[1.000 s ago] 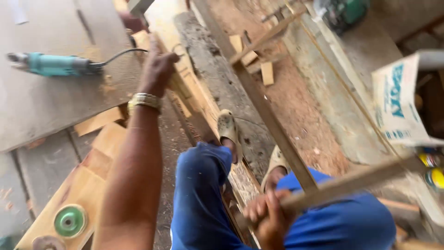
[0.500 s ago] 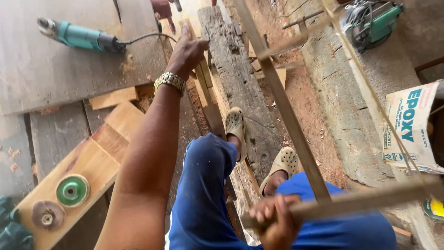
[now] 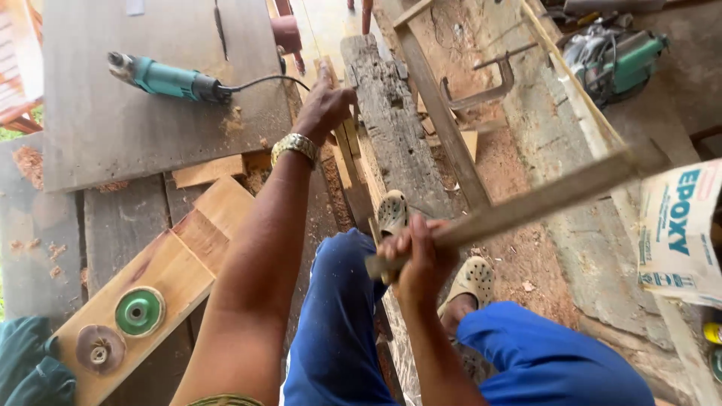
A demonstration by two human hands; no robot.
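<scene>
1. A long wooden stick (image 3: 526, 207) is gripped at its near end by the right hand (image 3: 417, 259), whose fingers are wrapped fully around it; the stick runs up and to the right across the view.
2. The far end of the stick is seen near a pale thin lath (image 3: 571, 83) and close to a printed paper bag (image 3: 681, 233) at the right edge.
3. The left hand (image 3: 323, 109) is stretched forward and laid on a narrow wood strip (image 3: 347, 150); the fingers are spread and pressed flat on it rather than closed around it. A gold-coloured watch (image 3: 295, 144) is worn on that wrist.
4. Just right of the strip, a weathered grey beam (image 3: 391, 128) is laid lengthwise, and a darker slat (image 3: 444, 120) is crossed over it at an angle.
5. A metal clamp (image 3: 485, 86) is seen beyond the slat, on sawdust-covered ground.
6. A teal power tool (image 3: 169, 77) with a black cord is rested on a grey board (image 3: 113, 135) at the upper left, well apart from both hands.
7. A green sanding disc (image 3: 139, 311) and a brown disc (image 3: 99, 349) are laid side by side on a light plank (image 3: 173, 263) at the lower left.
8. A green circular saw (image 3: 613, 60) is placed at the upper right.
9. Blue trousers (image 3: 338, 316) and beige clogs (image 3: 392, 212) are visible between the arms.
</scene>
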